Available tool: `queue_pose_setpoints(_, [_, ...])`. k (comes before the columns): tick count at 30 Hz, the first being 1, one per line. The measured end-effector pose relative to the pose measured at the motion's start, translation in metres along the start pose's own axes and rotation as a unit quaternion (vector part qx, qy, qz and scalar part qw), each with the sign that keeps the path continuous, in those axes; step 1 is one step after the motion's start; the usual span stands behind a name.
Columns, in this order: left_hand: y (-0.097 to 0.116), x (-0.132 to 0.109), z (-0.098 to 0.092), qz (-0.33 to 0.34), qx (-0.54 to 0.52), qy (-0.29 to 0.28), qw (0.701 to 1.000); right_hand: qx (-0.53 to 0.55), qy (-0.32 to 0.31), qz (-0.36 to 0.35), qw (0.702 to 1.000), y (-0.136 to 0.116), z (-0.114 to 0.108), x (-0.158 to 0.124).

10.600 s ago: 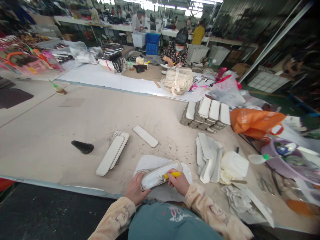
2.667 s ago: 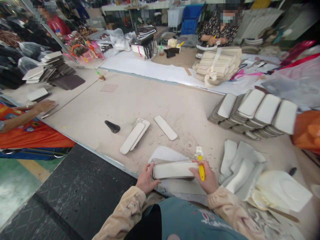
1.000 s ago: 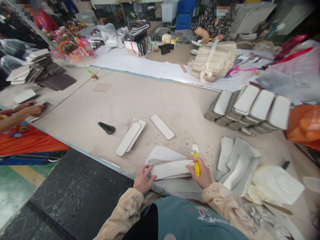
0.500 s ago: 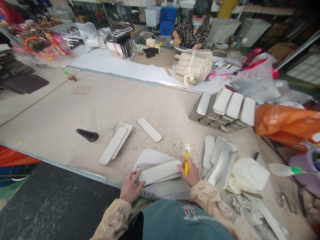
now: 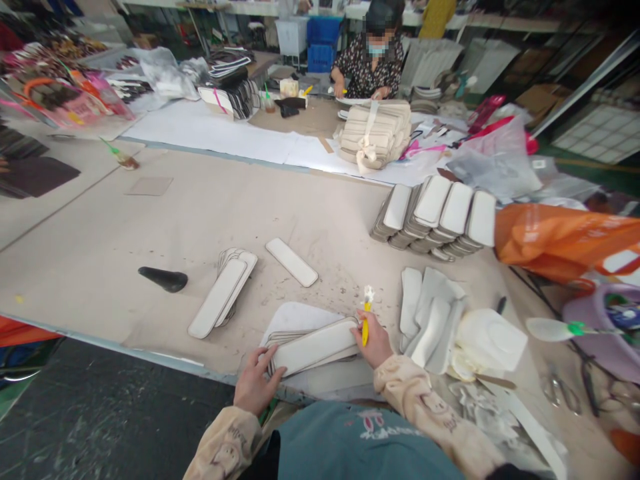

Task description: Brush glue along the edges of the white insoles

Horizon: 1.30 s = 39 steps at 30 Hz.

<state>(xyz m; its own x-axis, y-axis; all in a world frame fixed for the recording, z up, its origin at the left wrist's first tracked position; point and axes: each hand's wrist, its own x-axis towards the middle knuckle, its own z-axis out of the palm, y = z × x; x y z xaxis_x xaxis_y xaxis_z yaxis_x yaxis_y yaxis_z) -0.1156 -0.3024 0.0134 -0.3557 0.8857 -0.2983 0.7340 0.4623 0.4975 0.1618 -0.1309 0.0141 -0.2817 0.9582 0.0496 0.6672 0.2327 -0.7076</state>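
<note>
A small pile of long white panels with rounded corners and dark edges lies fanned at the table's near edge. My left hand grips its left end, thumb on the near side and fingers on the far side. In my right hand is a yellow-handled brush, its bristles up and coated in white paste. The fingertips of that hand also touch the right end of the top panel. Beneath the pile lies a white sheet. Another stack of panels and a single panel lie beyond.
A black, tapered object lies at left. Tall stacks of panels stand at right, behind grey-white offcuts and a white paste container. Scissors lie near a purple bucket. A co-worker sits across the table.
The camera view has turned slightly to the right, so the table's things appear shifted left. Both hands keep nearly the same places on the pile, and the brush stays in my right hand.
</note>
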Motion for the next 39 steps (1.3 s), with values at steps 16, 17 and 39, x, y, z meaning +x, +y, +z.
queue_pose_setpoints(16, [-0.001, 0.001, 0.002, 0.004, -0.005, -0.004, 1.000, -0.006, -0.034, 0.036, 0.999, 0.007, 0.002, 0.003])
queue_pose_setpoints(17, [-0.001, 0.001, 0.001, 0.004, -0.005, -0.006, 1.000, -0.009, -0.034, 0.037, 0.999, 0.009, 0.002, 0.002])
queue_pose_setpoints(39, [-0.003, 0.002, 0.002, 0.013, 0.003, -0.002, 1.000, 0.015, -0.008, 0.007, 1.000, 0.017, 0.005, 0.003])
